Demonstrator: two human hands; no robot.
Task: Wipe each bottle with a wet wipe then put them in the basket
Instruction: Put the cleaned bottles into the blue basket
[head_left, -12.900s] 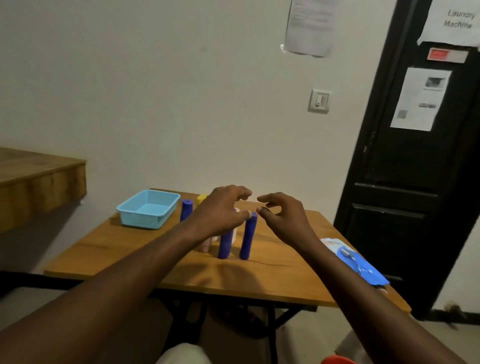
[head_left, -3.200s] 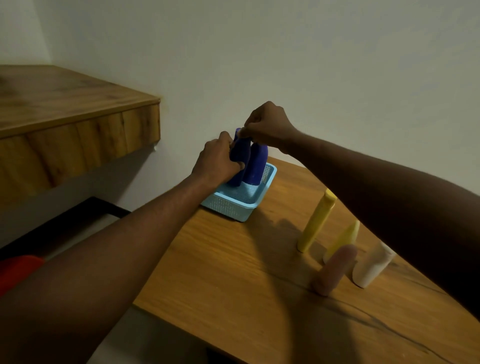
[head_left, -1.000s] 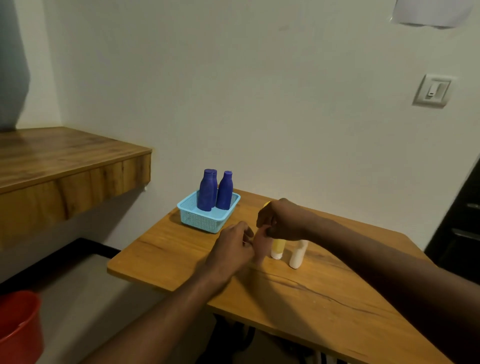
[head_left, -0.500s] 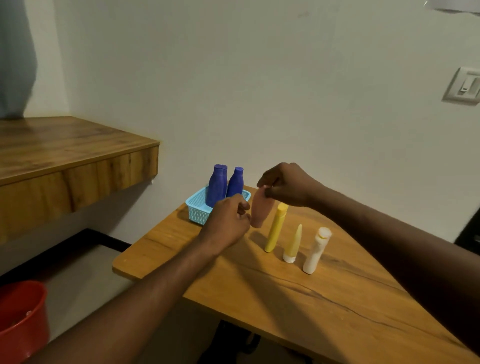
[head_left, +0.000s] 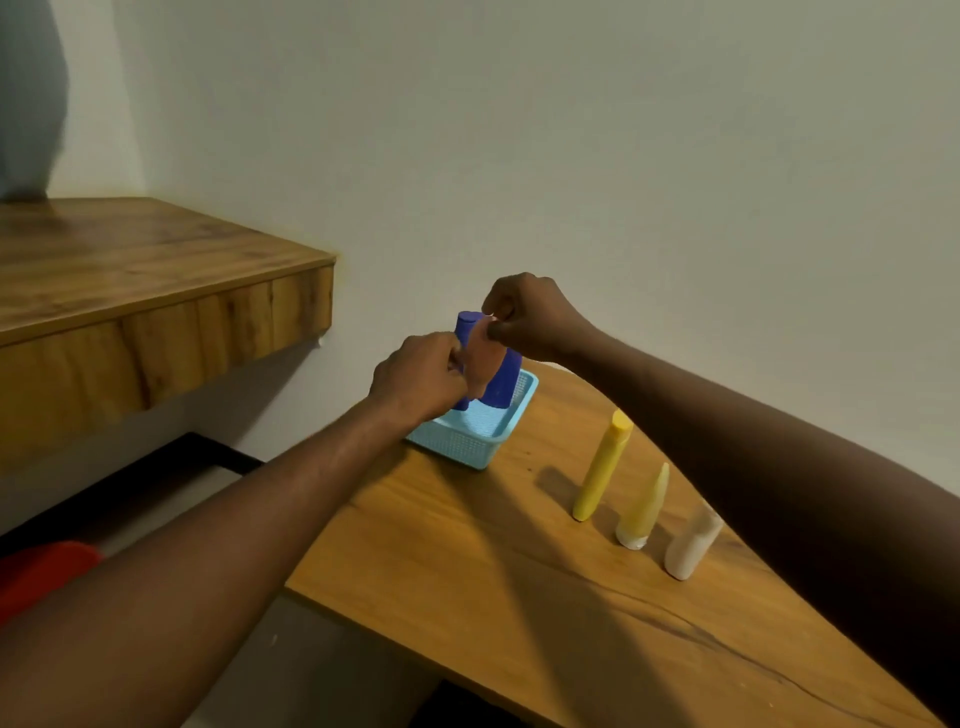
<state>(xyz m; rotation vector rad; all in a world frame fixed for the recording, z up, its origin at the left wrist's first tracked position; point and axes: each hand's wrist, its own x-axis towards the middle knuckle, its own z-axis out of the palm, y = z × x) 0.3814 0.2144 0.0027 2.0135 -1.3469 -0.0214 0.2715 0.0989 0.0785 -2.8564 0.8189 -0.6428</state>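
A pink bottle hangs over the light blue basket at the table's far left corner. My right hand pinches its top. My left hand grips its side from the left; no wipe shows in either hand. Behind the pink bottle, two dark blue bottles stand upright in the basket, partly hidden by my hands. On the table to the right stand a tall yellow bottle, a short pale yellow tube and a white bottle.
The wooden table stands against a plain wall. A thick wooden shelf juts out at the left, higher than the table. Something red sits low at the left edge, under my left forearm.
Both hands have carried the pink bottle left from beside the yellow bottle to above the basket. The view has swung left and down.
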